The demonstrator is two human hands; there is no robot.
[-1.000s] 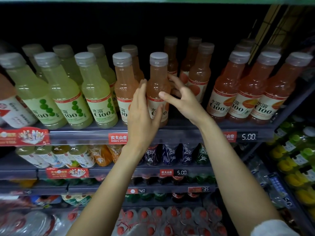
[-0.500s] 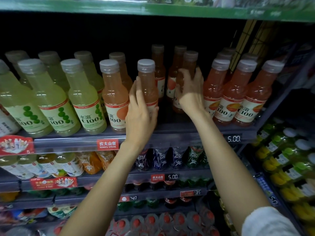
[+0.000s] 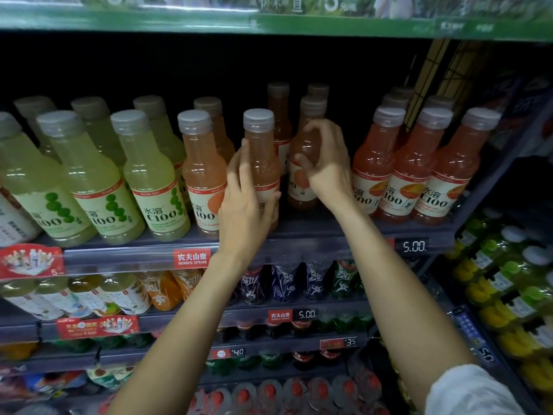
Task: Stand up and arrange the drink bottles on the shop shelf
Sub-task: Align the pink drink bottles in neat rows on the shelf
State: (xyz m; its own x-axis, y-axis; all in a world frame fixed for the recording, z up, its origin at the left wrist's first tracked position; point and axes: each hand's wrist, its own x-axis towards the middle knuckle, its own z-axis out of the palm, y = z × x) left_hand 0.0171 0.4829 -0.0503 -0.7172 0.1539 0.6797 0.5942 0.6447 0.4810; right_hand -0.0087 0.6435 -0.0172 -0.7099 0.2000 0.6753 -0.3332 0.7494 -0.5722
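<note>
On the upper shelf (image 3: 314, 235) stand rows of grey-capped drink bottles. My left hand (image 3: 245, 202) holds the lower body of a front-row peach-orange bottle (image 3: 261, 151), fingers up its left side and thumb round the right. My right hand (image 3: 326, 166) grips a second orange bottle (image 3: 308, 133) set further back, fingers curled over its shoulder. Both bottles stand upright. Between the front-row bottle and the three darker orange bottles (image 3: 419, 163) on the right is a gap in the front row.
Pale green bottles (image 3: 143, 175) fill the shelf's left half, with another orange one (image 3: 200, 169) beside my left hand. Lower shelves hold tea bottles, dark sports drinks and red-capped water. A side rack of yellow-green bottles (image 3: 508, 283) stands at the right. A green header board runs above.
My right hand left the front bottle, reached to the bottle behind and now curls round its shoulder. My left hand stayed on the front bottle. The camera moved closer and tilted up.
</note>
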